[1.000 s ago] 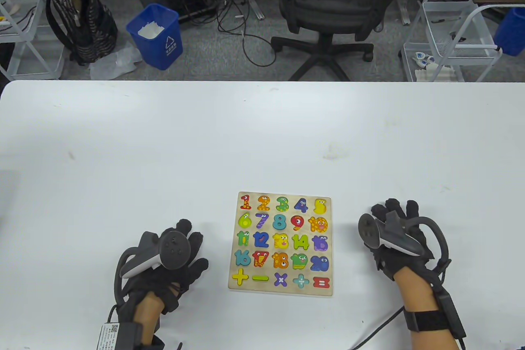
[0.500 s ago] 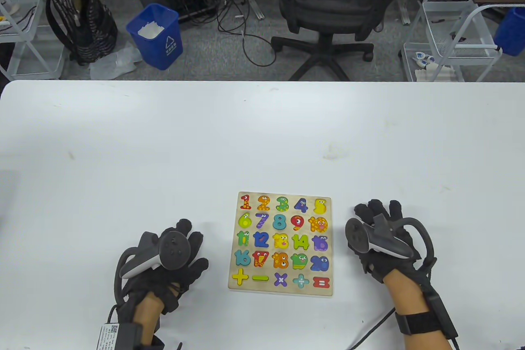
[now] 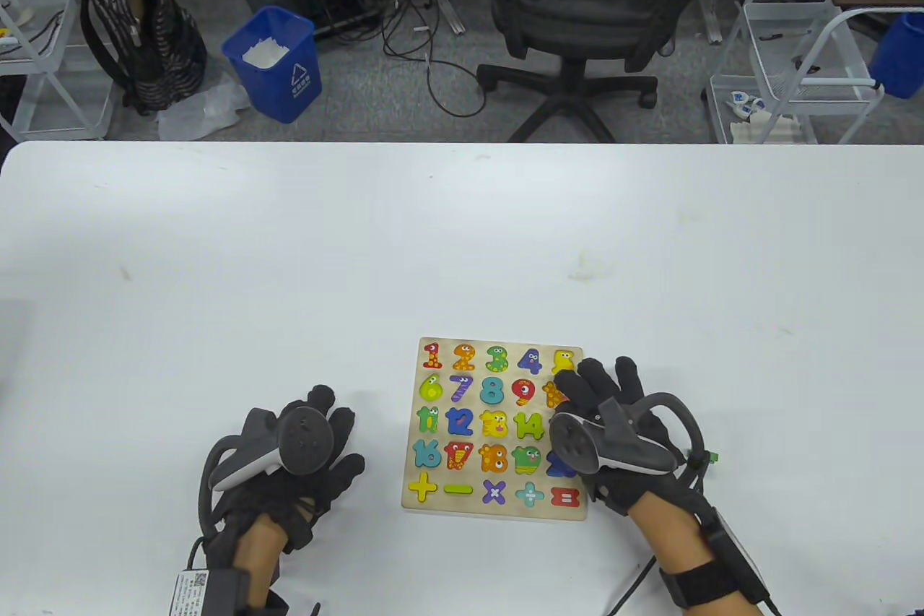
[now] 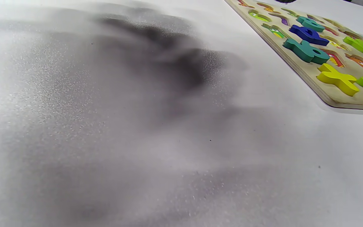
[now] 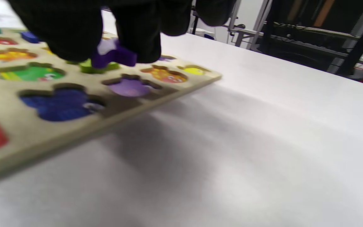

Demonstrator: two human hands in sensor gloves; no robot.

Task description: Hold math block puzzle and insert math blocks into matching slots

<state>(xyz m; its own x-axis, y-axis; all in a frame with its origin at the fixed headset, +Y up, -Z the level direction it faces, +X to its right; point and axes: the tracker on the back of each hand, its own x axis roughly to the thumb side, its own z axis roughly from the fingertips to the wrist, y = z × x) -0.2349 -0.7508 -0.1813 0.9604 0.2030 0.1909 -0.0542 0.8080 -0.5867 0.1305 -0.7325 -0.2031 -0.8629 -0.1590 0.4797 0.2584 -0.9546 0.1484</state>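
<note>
While the puzzle board [image 3: 493,428] lies flat on the white table [image 3: 462,240], near its front edge, the right hand [image 3: 613,428] reaches over the board's right column. In the right wrist view its fingertips [image 5: 137,37] pinch a purple block [image 5: 113,55], lifted clear of the wood. Directly below and slightly nearer the board's right edge sits an open slot with a purple floor [image 5: 129,86], so the block hangs almost over its recess; judging by colour and outline this is its matching slot, and the coming move looks like a short lowering with the block turned to fit. How the block is turned in the grip cannot be told, since the fingers hide most of it.

Every other recess on the board appears filled with bright number and sign blocks, flush or slightly proud, such as the yellow plus [image 4: 337,78] at the board's near left corner.

Left of the board, and apart from it, the left hand [image 3: 296,457] rests on the table with fingers spread, holding nothing and not steadying the board. The right hand is plainly the nearer.
</note>
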